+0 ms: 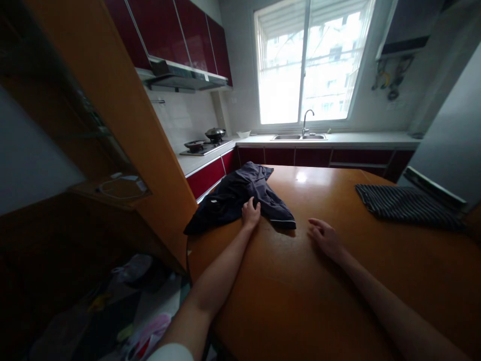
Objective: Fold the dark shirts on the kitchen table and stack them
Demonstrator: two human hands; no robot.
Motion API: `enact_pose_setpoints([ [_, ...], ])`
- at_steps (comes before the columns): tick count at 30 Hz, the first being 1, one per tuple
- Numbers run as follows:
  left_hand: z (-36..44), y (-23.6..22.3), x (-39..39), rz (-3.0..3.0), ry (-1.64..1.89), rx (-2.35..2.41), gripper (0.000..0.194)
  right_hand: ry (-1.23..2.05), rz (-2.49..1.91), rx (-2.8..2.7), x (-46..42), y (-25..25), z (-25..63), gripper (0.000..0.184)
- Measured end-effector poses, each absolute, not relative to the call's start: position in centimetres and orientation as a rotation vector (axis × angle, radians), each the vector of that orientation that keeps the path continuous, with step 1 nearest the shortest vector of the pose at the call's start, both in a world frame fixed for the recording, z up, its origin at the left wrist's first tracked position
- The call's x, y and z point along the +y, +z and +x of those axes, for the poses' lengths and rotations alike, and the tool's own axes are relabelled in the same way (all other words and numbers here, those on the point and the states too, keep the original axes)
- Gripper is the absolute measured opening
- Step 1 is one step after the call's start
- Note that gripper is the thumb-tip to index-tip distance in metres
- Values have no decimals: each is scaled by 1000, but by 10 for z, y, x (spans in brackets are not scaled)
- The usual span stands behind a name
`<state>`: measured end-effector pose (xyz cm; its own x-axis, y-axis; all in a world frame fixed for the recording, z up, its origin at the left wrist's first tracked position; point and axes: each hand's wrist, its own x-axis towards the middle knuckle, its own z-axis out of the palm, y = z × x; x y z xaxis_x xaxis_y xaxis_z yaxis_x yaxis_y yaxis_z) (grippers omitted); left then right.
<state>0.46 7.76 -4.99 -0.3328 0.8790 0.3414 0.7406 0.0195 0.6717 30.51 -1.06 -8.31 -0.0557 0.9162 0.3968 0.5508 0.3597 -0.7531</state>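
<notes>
A dark navy shirt (240, 188) lies crumpled on the far left part of the wooden table (285, 281). One sleeve, with a thin white stripe near its hem, points toward the right. My left hand (251, 213) is at the shirt's near edge, its fingers curled on the cloth and its thumb up. To the right of the sleeve, my right hand (326, 237) rests low over the tabletop. Its fingers are loosely bent and partly apart, with nothing in them and no contact with the shirt.
A folded striped dark cloth (406, 204) lies at the table's right side. Behind the table are a counter with a sink (300, 137) and a stove (206, 147) with pans. A wooden cabinet panel (150, 125) stands close on the left; bags (135, 268) lie on the floor.
</notes>
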Motion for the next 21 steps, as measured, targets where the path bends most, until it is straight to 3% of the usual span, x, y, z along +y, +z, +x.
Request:
enact_pose_setpoints([
  [5, -4, -58, 98, 1490, 1443, 1821, 44, 527, -1071, -2113, -24, -71, 276, 49],
  [9, 5, -59, 103, 1415, 1448, 1790, 38, 612, -1024, -2280, -31, -64, 265, 52],
  [14, 13, -60, 102, 1349, 1443, 1773, 49, 615, -998, -2331, -35, -61, 267, 52],
  [21, 27, -59, 95, 1448, 1433, 1734, 36, 545, -918, -2451, -40, -57, 258, 49],
])
